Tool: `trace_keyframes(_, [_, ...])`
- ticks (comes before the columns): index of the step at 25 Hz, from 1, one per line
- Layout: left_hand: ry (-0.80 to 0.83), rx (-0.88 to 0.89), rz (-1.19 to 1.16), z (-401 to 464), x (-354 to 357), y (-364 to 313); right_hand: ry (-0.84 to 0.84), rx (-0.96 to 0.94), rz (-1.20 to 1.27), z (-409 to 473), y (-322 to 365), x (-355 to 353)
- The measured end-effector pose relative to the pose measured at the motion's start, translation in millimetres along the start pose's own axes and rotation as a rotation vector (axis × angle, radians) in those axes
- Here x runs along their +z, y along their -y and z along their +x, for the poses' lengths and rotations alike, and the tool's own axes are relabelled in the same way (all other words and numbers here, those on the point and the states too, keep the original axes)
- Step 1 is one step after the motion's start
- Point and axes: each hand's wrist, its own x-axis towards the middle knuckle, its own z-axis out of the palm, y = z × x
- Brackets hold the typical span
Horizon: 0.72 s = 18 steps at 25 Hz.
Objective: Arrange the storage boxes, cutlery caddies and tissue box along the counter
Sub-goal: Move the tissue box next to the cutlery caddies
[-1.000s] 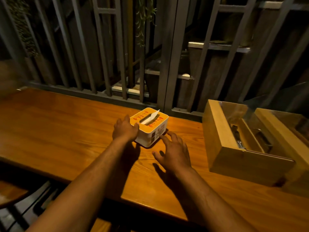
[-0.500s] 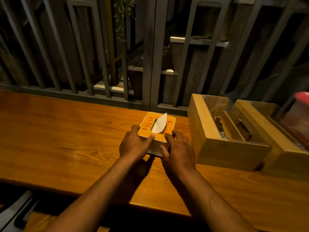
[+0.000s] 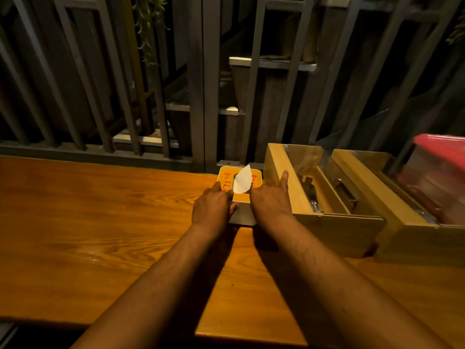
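Wooden desk (image 3: 100, 222) with a tissue box (image 3: 239, 197) held between two hands.
Just right of the tissue box stand two wooden cutlery caddies (image 3: 324, 210), then a pink-lidded storage box (image 3: 437, 177); the left hand (image 3: 211, 210) and right hand (image 3: 270, 204) press their fingers against its sides, grasping it.

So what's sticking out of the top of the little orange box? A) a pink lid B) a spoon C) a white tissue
C: a white tissue stands up from the slot in the orange top of the tissue box, between the two hands.
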Motion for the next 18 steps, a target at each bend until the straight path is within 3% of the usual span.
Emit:
trace_keyframes(9, [0.032, 0.050, 0.027, 69.3, 26.1, -9.1, 0.219, -0.059, 0.050, 62.8, -44.9, 19.7])
trace_keyframes(18, [0.072, 0.054, 0.029, 92.8, 37.3, -12.9, 0.244, -0.018, 0.119, 82.5, -47.1, 36.8])
